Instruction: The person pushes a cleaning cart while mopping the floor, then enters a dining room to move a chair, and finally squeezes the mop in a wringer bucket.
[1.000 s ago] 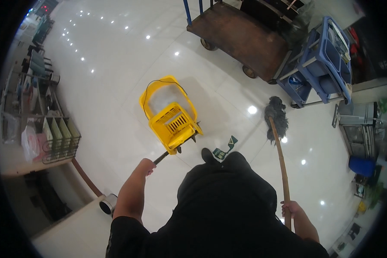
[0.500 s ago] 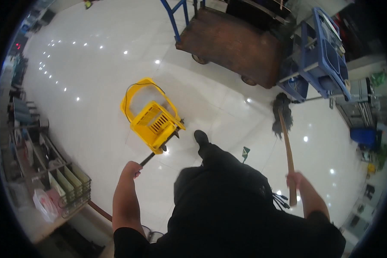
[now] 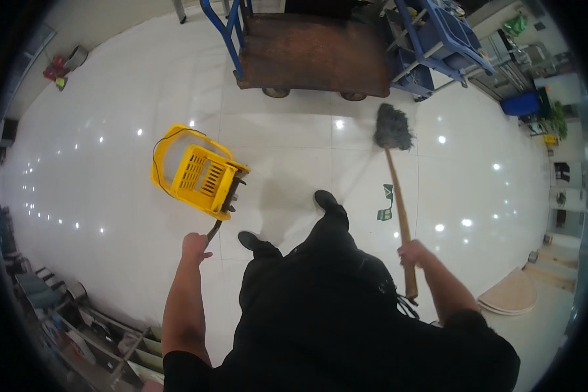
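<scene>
A yellow mop bucket [image 3: 163, 171] with a slotted wringer [image 3: 202, 176] stands on the floor ahead to my left. My left hand [image 3: 195, 247] is closed round the end of the dark wringer handle [image 3: 213, 230], which slopes up from the bucket toward me. On the right, my right hand [image 3: 414, 253] grips a mop [image 3: 400, 206] near the top of its wooden pole. The grey string mop head [image 3: 393, 127] rests on the floor at the pole's far end, close to the flatbed trolley.
A brown flatbed trolley [image 3: 313, 55] with a blue frame stands ahead, beside a blue utility cart [image 3: 438, 39]. Green markings [image 3: 386, 204] lie on the floor left of the mop pole. Shelving [image 3: 104, 346] is at lower left; a round board [image 3: 511, 294] lies at right.
My view has turned to the right, and both my feet now show. The bucket and the mop have come along with my hands, and the mop head is spread wider.
</scene>
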`<state>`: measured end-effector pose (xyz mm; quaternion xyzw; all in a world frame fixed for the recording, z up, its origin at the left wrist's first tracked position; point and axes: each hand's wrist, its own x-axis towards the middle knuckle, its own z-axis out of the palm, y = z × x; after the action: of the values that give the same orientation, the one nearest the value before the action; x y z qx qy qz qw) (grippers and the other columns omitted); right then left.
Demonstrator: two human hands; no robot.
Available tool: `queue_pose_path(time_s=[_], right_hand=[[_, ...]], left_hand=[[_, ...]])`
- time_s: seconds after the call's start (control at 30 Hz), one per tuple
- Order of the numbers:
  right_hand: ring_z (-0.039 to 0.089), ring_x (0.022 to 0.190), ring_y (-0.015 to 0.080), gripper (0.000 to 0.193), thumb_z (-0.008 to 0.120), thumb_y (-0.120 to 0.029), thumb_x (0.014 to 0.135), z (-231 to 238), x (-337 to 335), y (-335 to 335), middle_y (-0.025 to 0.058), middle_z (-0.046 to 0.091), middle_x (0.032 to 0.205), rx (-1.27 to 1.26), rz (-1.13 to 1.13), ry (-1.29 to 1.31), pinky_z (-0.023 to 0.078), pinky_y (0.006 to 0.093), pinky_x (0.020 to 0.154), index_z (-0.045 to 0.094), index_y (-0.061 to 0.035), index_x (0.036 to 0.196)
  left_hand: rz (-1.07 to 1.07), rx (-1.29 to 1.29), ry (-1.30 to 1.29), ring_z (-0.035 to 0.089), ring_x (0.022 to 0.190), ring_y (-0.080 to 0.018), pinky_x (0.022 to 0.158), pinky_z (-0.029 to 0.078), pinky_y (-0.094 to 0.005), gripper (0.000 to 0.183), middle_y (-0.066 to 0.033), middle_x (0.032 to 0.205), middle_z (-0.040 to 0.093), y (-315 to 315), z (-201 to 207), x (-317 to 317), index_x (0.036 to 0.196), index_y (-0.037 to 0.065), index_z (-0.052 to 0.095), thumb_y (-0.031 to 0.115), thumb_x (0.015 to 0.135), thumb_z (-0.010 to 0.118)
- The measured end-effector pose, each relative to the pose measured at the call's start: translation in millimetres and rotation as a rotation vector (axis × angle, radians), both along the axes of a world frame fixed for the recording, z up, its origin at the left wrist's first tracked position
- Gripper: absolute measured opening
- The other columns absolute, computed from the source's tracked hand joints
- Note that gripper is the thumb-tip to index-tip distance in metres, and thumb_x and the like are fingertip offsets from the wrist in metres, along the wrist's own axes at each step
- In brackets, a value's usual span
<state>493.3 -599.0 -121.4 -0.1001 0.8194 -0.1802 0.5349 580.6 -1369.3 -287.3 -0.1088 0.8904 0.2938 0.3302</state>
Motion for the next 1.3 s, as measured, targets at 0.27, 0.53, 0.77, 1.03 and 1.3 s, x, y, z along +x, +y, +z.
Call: queue_pose_path(time_s=[0.27, 0.53, 0.77, 1.03, 1.3], right_hand=[[0.049, 0.053, 0.0159, 0.029, 0.058, -0.002, 0.076, 150.4, -0.1, -167.8, 0.0069, 0.049, 0.066, -0.232, -1.944, -0.676, 0.045, 0.0293, 0.050, 0.044, -0.0012, 0.102], [0.049, 0.048, 0.0192, 0.010, 0.058, -0.010, 0.078, 78.7, -87.2, -150.4, 0.0083, 0.051, 0.058, -0.144, -1.765, -0.465, 0.044, 0.0315, 0.046, 0.053, -0.0020, 0.081], [0.053, 0.050, 0.0210, 0.017, 0.062, -0.018, 0.080, -80.1, -216.1, -49.8, 0.0085, 0.052, 0.058, -0.164, -1.618, -0.080, 0.047, 0.0351, 0.047, 0.051, -0.0047, 0.078], [0.055, 0.049, 0.0248, 0.016, 0.060, -0.013, 0.079, -104.7, -171.4, -127.2, 0.0106, 0.053, 0.061, -0.052, -1.761, -0.145, 0.048, 0.0390, 0.044, 0.049, -0.0028, 0.084], [0.055, 0.048, 0.0232, 0.010, 0.058, -0.004, 0.077, 35.1, -8.6, -279.6, 0.0106, 0.053, 0.060, -0.164, -1.642, -0.284, 0.049, 0.0370, 0.044, 0.049, -0.0007, 0.080]], left_hand=[[0.392, -0.395, -0.110, 0.063, 0.096, -0.0365, 0.085, 0.050, -0.0430, 0.039, -0.0209, 0.103, 0.066, 5.2, 108.1, -157.5, 0.108, 0.003, 0.063, 0.027, 0.078, 0.062], [0.405, -0.512, -0.213, 0.065, 0.085, -0.0354, 0.080, 0.052, -0.0426, 0.034, -0.0188, 0.095, 0.067, -79.7, 90.5, -202.9, 0.102, 0.001, 0.064, 0.023, 0.076, 0.060], [0.465, -0.553, 0.103, 0.066, 0.087, -0.0331, 0.077, 0.053, -0.0398, 0.036, -0.0172, 0.096, 0.068, -119.3, 73.2, -184.0, 0.106, 0.002, 0.063, 0.019, 0.074, 0.066], [0.192, -0.494, -0.157, 0.066, 0.084, -0.0297, 0.074, 0.053, -0.0409, 0.028, -0.0151, 0.087, 0.069, -104.6, 110.5, -203.1, 0.099, 0.007, 0.066, 0.019, 0.074, 0.065], [-0.051, -0.464, 0.024, 0.065, 0.081, -0.0350, 0.073, 0.052, -0.0448, 0.023, -0.0158, 0.085, 0.068, -107.6, 102.6, -201.3, 0.089, 0.008, 0.067, 0.025, 0.074, 0.065]])
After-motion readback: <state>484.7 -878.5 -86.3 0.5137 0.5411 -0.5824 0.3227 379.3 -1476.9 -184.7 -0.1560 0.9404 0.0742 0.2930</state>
